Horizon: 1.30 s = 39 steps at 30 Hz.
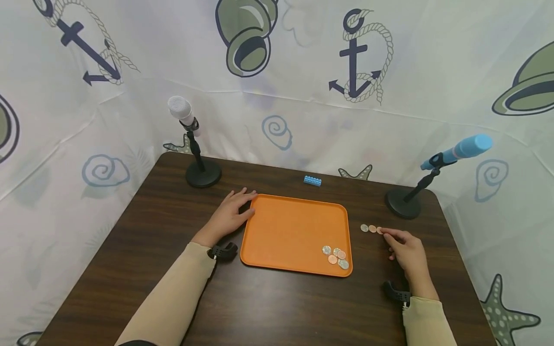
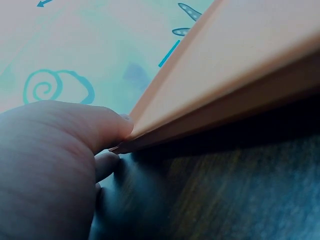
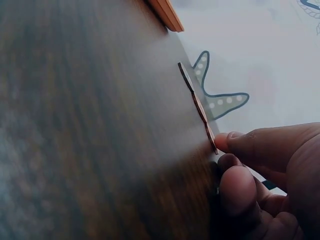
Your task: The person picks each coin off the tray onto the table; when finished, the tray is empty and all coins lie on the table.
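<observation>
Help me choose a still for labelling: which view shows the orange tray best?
The head view: nearly the whole orange tray shows, with coins on it. The left wrist view shows a cropped corner; the right wrist view, just a small piece at the top.

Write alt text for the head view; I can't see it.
The right hand touches the rightmost coin in a row of three on a dark table, right of an orange tray. More coins lie in the tray's near right corner, and the left hand touches its far left corner. Behind the tray sits a blue brick.
</observation>
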Motion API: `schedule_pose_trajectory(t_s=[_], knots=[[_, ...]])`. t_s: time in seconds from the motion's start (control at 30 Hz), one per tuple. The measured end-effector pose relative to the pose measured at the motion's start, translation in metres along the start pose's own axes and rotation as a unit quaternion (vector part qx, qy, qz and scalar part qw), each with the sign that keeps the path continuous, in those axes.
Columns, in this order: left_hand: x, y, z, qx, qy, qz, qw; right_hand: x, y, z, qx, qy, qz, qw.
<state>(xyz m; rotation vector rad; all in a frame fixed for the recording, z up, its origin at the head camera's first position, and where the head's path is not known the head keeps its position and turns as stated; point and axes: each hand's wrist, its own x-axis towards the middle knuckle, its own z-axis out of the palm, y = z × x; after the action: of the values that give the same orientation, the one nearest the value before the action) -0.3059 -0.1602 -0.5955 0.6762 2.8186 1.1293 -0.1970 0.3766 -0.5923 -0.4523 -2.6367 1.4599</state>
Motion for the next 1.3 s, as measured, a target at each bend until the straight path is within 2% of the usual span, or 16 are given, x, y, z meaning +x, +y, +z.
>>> schedule_pose_trajectory(t_s=[0.17,0.3,0.4,0.53,0.63,0.77,0.9,0.93,1.0,1.1,1.17,1.2,1.3], knots=[[-0.002,-0.001,-0.002,0.001,0.001,0.001,1.0,-0.001,-0.002,0.001,-0.008,-0.004,-0.001,1.0],[-0.003,-0.002,-0.003,0.002,0.004,0.002,1.0,-0.001,-0.005,0.0,0.015,-0.004,0.01,0.9998],[-0.003,-0.001,-0.003,0.002,0.006,0.002,1.0,-0.001,-0.005,0.0,0.059,0.004,0.025,0.9979],[-0.003,0.0,-0.003,-0.001,0.003,0.003,1.0,-0.001,-0.003,-0.001,0.136,0.017,0.052,0.9891],[-0.003,0.001,-0.002,-0.001,0.0,0.003,1.0,-0.004,-0.005,-0.003,0.166,0.011,0.064,0.984],[-0.004,-0.001,0.002,0.002,0.0,-0.002,1.0,-0.014,-0.024,-0.003,0.131,-0.032,0.042,0.99],[-0.005,-0.002,0.004,0.003,-0.003,-0.007,1.0,-0.029,-0.056,0.0,0.029,-0.099,-0.02,0.9945],[-0.005,-0.002,0.004,0.003,-0.004,-0.007,1.0,-0.032,-0.064,0.001,-0.004,-0.118,-0.037,0.9923],[-0.004,-0.002,0.003,0.002,-0.004,-0.005,1.0,-0.037,-0.078,0.002,-0.078,-0.167,-0.078,0.9797],[-0.003,-0.003,0.002,0.0,0.0,-0.001,1.0,-0.044,-0.097,0.005,-0.175,-0.227,-0.141,0.9478],[-0.002,-0.002,0.001,-0.001,0.0,-0.001,1.0,-0.048,-0.106,0.007,-0.207,-0.244,-0.181,0.93],[-0.001,-0.002,0.001,0.0,-0.001,-0.001,1.0,-0.051,-0.11,0.01,-0.212,-0.248,-0.195,0.9249],[-0.001,0.0,0.0,0.0,0.0,-0.003,1.0,-0.055,-0.119,0.019,-0.208,-0.249,-0.228,0.9182]])
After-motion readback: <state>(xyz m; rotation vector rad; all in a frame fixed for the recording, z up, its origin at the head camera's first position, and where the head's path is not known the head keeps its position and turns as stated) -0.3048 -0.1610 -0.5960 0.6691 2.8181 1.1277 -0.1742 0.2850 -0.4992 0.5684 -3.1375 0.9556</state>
